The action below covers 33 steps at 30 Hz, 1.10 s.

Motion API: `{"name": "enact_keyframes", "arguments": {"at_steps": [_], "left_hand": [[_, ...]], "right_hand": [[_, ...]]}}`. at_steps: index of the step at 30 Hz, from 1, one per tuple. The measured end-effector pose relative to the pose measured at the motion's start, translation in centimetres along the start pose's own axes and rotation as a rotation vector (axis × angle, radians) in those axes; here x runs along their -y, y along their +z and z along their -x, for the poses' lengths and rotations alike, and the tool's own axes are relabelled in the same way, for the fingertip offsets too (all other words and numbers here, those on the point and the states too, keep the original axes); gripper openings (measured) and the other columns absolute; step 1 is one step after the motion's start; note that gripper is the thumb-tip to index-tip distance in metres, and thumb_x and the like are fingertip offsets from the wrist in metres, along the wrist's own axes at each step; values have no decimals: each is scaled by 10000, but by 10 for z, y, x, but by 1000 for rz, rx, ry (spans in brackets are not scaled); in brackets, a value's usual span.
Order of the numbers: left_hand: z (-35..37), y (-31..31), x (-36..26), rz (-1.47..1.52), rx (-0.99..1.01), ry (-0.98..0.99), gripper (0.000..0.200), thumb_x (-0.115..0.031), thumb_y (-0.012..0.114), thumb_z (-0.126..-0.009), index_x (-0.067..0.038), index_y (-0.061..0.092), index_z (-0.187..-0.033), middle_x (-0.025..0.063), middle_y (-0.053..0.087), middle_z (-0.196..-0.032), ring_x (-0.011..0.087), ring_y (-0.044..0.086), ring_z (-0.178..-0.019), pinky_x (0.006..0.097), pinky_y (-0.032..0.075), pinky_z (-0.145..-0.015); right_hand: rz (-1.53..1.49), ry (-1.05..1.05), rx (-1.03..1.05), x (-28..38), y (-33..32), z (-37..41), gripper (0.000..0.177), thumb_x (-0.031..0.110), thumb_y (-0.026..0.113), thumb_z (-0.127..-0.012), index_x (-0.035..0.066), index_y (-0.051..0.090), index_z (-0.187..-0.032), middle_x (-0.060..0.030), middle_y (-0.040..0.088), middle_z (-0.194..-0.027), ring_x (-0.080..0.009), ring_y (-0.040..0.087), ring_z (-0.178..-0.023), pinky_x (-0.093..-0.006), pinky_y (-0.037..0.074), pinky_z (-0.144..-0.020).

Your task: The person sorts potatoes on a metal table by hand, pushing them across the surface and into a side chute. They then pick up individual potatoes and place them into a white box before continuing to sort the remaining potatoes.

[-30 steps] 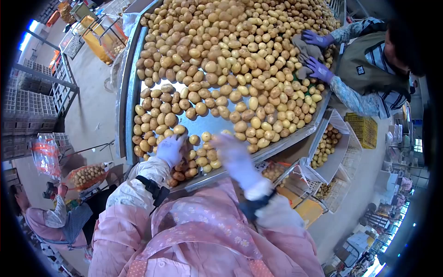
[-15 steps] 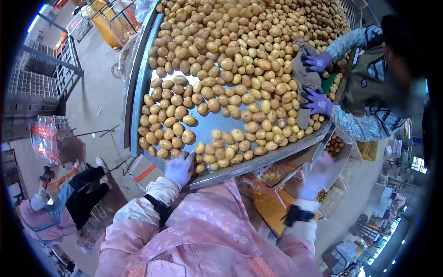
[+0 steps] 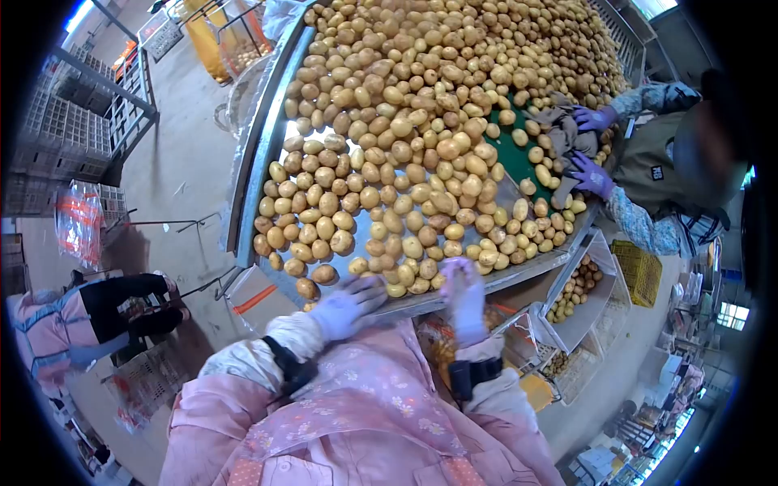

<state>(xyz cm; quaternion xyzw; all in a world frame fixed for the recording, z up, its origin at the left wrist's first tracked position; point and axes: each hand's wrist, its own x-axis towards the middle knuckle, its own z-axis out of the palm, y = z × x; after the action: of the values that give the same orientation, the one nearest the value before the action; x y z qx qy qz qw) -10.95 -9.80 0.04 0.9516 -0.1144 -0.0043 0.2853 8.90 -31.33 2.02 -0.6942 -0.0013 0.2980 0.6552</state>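
The potatoes (image 3: 405,162) have matt, dusty tan skins. The table (image 3: 261,162) is bare sheet metal, smooth and glossy where light strikes it. The left hand (image 3: 348,304) and right hand (image 3: 463,287) wear thin, pale, smooth gloves. The sleeves (image 3: 243,373) are soft pink cloth. The crate (image 3: 640,271) is yellow plastic.

Fisheye view in bright, even daylight, with a black vignette ringing the frame and straight lines bowing toward the edges. Glare sits on the bare metal of the desk (image 3: 285,131) among the potatoes (image 3: 405,105), and shadows are soft and short. The centre is sharp, the left hand (image 3: 348,304) and right hand (image 3: 466,293) are smeared by motion blur, and the lower-right corner is small and indistinct.
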Motion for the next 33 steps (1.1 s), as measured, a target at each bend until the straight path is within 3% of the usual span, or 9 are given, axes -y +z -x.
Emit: {"name": "enact_keyframes", "arguments": {"at_steps": [3, 6, 8, 14, 22, 25, 26, 30, 33], "left_hand": [[71, -16, 21, 175, 102, -242, 463, -364, 640, -972, -139, 661, -1376, 139, 576, -1485, 404, 520, -1380, 555, 391, -1171], [86, -16, 25, 25, 48, -390, 387, -320, 676, -950, -143, 686, -1293, 157, 595, -1411, 396, 583, -1268, 523, 481, -1061], [63, -22, 20, 86, -16, -586, 334, -294, 699, -932, -143, 698, -1229, 160, 612, -1335, 383, 617, -1182, 506, 521, -976], [19, -15, 12, -105, -46, -406, 320, -286, 739, -838, -169, 684, -1131, 120, 597, -1168, 341, 626, -1088, 494, 524, -894], [-41, 7, 21, -162, -45, -63, 125, -233, 664, -837, -156, 713, -922, 8, 656, -968, 219, 622, -927, 408, 514, -897], [-64, 2, 29, -114, 412, -44, 115, -204, 621, -881, -177, 714, -943, -8, 690, -967, 211, 640, -1050, 413, 502, -954], [-58, 12, 37, -113, 298, 0, 92, -206, 614, -890, -194, 704, -877, -21, 698, -892, 197, 658, -994, 387, 484, -907], [-55, -23, 29, -16, 237, -153, 267, -269, 670, -890, -202, 715, -1145, 24, 719, -951, 258, 672, -951, 424, 502, -895], [-59, -36, 14, 205, -77, -516, 391, -280, 693, -897, -172, 669, -1272, 84, 727, -989, 315, 670, -944, 464, 509, -894]], "right_hand": [[45, 103, -45, 15, -31, -28, 178, 78, 631, -1024, 86, 645, -1201, -106, 666, -1060, -168, 650, -763, -300, 541, -625], [836, -634, -64, -17, 10, -54, 408, 109, 683, -956, 83, 616, -1358, -247, 608, -1323, -338, 663, -1117, -442, 569, -938], [1279, -527, -10, -9, 72, -37, 667, 295, 727, -884, 151, 534, -1506, -292, 429, -1555, -495, 509, -1348, -494, 400, -1187], [1504, -732, 529, 14, 57, -50, 661, 359, 751, -864, 263, 574, -1493, -211, 406, -1592, -445, 562, -1253, -556, 427, -1090], [1400, -590, 299, 17, 34, -87, 527, 292, 711, -887, 241, 630, -1406, -261, 435, -1546, -397, 541, -1335, -550, 416, -1121], [1352, -593, 274, 13, 35, -85, 517, 297, 709, -889, 241, 639, -1398, -266, 427, -1554, -408, 526, -1352, -559, 393, -1141], [1323, -571, 293, 13, 33, -86, 514, 299, 716, -889, 213, 651, -1391, -278, 434, -1547, -418, 516, -1360, -566, 386, -1148], [1283, -664, 219, 19, 23, -65, 533, 271, 683, -975, 95, 585, -1469, -236, 447, -1583, -380, 514, -1361, -517, 416, -1136], [474, -67, 384, -4, 30, -24, 483, 185, 609, -1049, 20, 526, -1495, -172, 502, -1537, -252, 554, -1311, -400, 448, -1108]]}}
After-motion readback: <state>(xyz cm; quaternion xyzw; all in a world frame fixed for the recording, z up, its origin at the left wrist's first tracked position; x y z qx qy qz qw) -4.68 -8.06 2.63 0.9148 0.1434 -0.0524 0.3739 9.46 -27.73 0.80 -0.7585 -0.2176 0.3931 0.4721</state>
